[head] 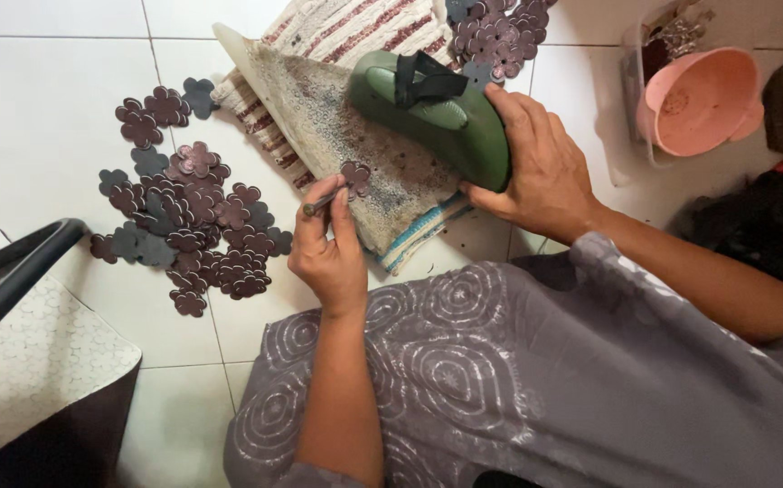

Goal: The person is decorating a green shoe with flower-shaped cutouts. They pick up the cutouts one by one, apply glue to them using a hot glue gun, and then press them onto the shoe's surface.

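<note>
My left hand (328, 248) pinches a metal punch (317, 204) on a flower cutout (355, 175); right hand (541, 167) clamps a green sandal (437, 113) at two o'clock. Open tile (39, 117) at ten.

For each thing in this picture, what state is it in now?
left hand: gripping a thin metal punch, tip on a flower piece.
right hand: gripping a green sandal, sole up, raised over the board.
flower piece: flat on the worn board.
pile of flower pieces: loose on the floor.
pink bowl: upright.
</note>
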Demonstrator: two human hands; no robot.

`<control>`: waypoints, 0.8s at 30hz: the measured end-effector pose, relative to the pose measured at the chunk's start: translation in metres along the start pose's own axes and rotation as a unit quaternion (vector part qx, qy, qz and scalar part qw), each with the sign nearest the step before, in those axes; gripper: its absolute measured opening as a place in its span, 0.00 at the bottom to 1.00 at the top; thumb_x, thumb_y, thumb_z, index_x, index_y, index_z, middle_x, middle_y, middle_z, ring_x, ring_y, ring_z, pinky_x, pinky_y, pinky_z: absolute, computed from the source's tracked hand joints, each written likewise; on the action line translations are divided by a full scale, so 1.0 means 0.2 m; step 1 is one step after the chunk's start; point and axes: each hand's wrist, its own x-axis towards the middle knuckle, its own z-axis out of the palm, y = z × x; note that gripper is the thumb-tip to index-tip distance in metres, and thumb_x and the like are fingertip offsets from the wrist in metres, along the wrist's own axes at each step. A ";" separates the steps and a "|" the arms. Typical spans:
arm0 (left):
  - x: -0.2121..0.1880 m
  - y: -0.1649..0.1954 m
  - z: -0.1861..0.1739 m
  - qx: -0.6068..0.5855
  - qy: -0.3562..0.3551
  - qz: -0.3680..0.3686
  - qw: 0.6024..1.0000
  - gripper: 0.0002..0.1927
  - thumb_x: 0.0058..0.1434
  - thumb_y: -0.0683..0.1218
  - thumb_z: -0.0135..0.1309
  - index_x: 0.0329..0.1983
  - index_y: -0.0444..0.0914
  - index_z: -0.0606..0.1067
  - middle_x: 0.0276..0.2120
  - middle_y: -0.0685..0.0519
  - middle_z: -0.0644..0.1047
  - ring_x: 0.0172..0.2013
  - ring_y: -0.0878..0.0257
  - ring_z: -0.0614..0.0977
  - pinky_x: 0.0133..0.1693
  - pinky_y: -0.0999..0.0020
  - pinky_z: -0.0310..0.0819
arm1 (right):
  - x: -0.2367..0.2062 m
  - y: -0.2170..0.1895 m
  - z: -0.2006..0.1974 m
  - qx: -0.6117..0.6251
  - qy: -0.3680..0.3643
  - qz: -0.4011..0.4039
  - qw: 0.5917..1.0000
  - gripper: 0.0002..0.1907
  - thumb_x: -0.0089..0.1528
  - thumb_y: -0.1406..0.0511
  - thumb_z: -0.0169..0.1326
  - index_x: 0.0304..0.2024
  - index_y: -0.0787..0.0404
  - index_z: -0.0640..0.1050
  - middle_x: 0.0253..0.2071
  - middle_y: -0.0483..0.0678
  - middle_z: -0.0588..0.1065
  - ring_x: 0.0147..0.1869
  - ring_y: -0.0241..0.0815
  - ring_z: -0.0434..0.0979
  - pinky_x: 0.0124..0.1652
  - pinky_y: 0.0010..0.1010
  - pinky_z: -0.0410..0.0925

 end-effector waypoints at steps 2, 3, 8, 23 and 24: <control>0.01 0.01 0.00 0.037 0.000 0.026 0.999 0.08 0.72 0.36 0.56 0.53 0.34 0.76 0.48 0.49 0.83 0.48 0.61 0.86 0.52 0.68 0.82 | 0.00 0.00 0.00 -0.004 -0.001 -0.002 1.000 0.57 0.51 0.55 0.71 0.76 0.58 0.55 0.67 0.60 0.63 0.67 0.62 0.67 0.62 0.48 0.66; 0.01 0.02 0.00 0.055 0.000 0.039 0.998 0.08 0.72 0.36 0.56 0.53 0.34 0.76 0.48 0.49 0.83 0.48 0.60 0.86 0.52 0.67 0.82 | 0.00 0.00 0.00 -0.008 -0.003 -0.003 1.000 0.58 0.51 0.54 0.71 0.76 0.58 0.55 0.67 0.60 0.63 0.67 0.62 0.67 0.62 0.49 0.66; 0.01 0.05 0.00 0.107 -0.027 0.059 0.992 0.08 0.71 0.37 0.56 0.52 0.34 0.75 0.47 0.47 0.82 0.47 0.55 0.86 0.48 0.65 0.83 | 0.01 0.00 0.00 -0.012 -0.016 0.003 1.000 0.58 0.51 0.53 0.70 0.76 0.58 0.54 0.67 0.60 0.62 0.66 0.62 0.67 0.60 0.49 0.66; 0.03 0.11 -0.03 0.143 -0.067 0.068 0.985 0.15 0.66 0.35 0.57 0.54 0.40 0.76 0.48 0.47 0.81 0.48 0.50 0.85 0.49 0.60 0.80 | 0.03 -0.07 -0.09 0.016 -0.044 0.007 0.999 0.62 0.44 0.59 0.72 0.75 0.58 0.53 0.66 0.60 0.62 0.64 0.65 0.67 0.57 0.51 0.67; 0.04 0.12 -0.04 0.143 -0.064 0.072 0.985 0.14 0.66 0.35 0.57 0.54 0.40 0.76 0.48 0.48 0.81 0.48 0.50 0.84 0.49 0.59 0.80 | 0.03 -0.08 -0.10 0.017 -0.051 0.013 0.998 0.62 0.44 0.60 0.72 0.75 0.58 0.53 0.65 0.61 0.63 0.64 0.65 0.67 0.57 0.51 0.67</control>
